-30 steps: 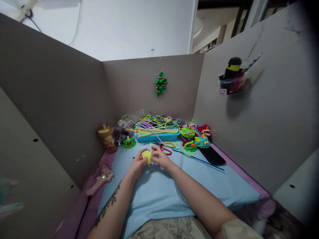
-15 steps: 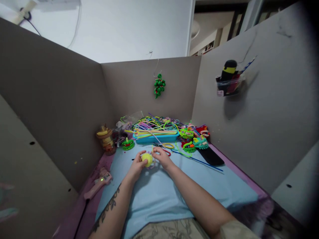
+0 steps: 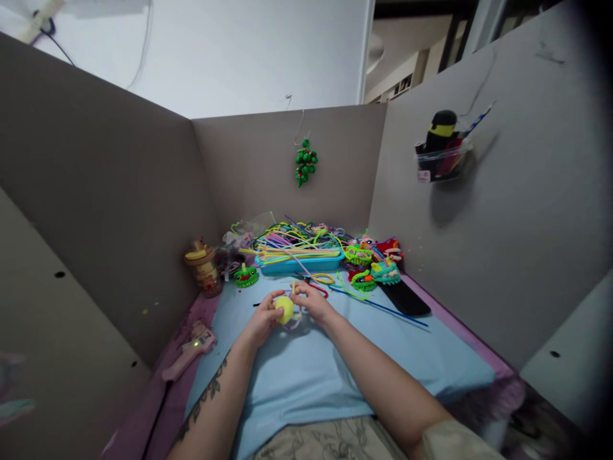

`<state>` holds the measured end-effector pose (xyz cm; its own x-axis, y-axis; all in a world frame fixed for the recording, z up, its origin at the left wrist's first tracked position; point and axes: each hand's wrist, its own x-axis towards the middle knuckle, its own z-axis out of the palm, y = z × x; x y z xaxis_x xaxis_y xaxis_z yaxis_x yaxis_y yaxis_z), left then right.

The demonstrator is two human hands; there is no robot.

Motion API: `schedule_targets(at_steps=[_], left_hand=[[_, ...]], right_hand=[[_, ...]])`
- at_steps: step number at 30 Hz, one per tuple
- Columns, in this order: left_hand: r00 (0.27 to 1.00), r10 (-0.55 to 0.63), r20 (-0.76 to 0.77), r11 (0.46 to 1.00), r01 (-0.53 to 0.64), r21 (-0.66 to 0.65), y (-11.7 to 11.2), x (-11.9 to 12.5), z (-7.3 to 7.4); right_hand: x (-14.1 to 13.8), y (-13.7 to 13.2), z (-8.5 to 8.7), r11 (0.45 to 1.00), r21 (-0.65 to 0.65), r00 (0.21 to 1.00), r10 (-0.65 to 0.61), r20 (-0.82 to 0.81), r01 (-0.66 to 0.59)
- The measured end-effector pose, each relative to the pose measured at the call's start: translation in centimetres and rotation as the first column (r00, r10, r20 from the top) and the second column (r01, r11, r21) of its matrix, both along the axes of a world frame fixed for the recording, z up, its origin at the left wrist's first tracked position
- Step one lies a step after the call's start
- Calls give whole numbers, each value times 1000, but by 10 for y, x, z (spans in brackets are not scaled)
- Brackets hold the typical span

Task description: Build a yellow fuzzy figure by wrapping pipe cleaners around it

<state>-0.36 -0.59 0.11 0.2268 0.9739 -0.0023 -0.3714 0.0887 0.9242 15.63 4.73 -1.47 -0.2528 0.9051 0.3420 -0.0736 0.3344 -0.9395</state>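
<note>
My left hand (image 3: 266, 314) is closed around a yellow, rounded fuzzy piece (image 3: 285, 310), the thumb pressed on its near side. At the piece's right edge my right hand (image 3: 311, 301) pinches a short yellow pipe cleaner end (image 3: 294, 289) that points upward. A pale purple pipe cleaner (image 3: 295, 322) curves beneath the yellow piece, between the hands. How these parts join is too small to tell. Just beyond my right hand lie red-handled scissors (image 3: 320, 291) and a yellow pipe cleaner loop (image 3: 323, 278).
A blue tray (image 3: 301, 264) heaped with pipe cleaners stands at the back. Fuzzy animal heads (image 3: 385, 273) sit beside a black slab (image 3: 405, 300) at right. A pink glue gun (image 3: 191, 351) and a lidded cup (image 3: 204, 269) are at left. Grey panels (image 3: 287, 153) enclose the table.
The yellow piece has turned slightly in my left hand and shifted a little right. More of the purple pipe cleaner shows below it. Both hands keep their grips.
</note>
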Motion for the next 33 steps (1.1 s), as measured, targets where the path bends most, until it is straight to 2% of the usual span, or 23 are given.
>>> schedule_targets(at_steps=[9,11,13,15,16,18,20,22,25,27,29,31,33], left_hand=[[997,-24,-68,997,29,71,-2,-1,1],[996,-27,-81,996,34,87,-2,0,0],[996,-10,-92,996,18,89,0,2,-2],[991,73,-113,994,-63,94,5,3,-5],[979,156,-132,984,-142,108,8,3,-8],[915,360,-182,929,-333,163,14,3,-13],[855,465,-230,881,-423,211,17,4,-17],[875,405,-264,912,-364,191,16,6,-18],[936,273,-223,962,-266,61,10,9,-13],[959,242,-146,967,-251,-44,5,9,-8],[985,171,-40,976,-174,-130,2,9,-3],[994,93,52,982,-83,-167,1,8,-2],[993,109,51,981,-99,-167,2,8,-4]], right_hand=[[5,0,-3,963,-149,974,224,-29,-226],[4,0,-3,959,-155,971,237,-35,-239],[3,1,-4,975,-126,983,184,-27,-186],[1,4,-7,994,-83,998,70,-3,-70],[0,6,-8,998,-59,1000,5,15,-4],[-2,10,-11,992,-1,991,-128,46,128],[-4,12,-13,969,63,969,-241,53,237],[-5,12,-13,944,110,948,-317,29,312],[-8,7,-11,923,153,935,-355,-25,354],[-10,3,-8,924,168,939,-341,-46,344],[-12,-1,-5,926,173,942,-331,-51,334],[-13,-3,-3,923,179,940,-336,-52,340],[-13,-4,-3,918,193,938,-343,-54,347]])
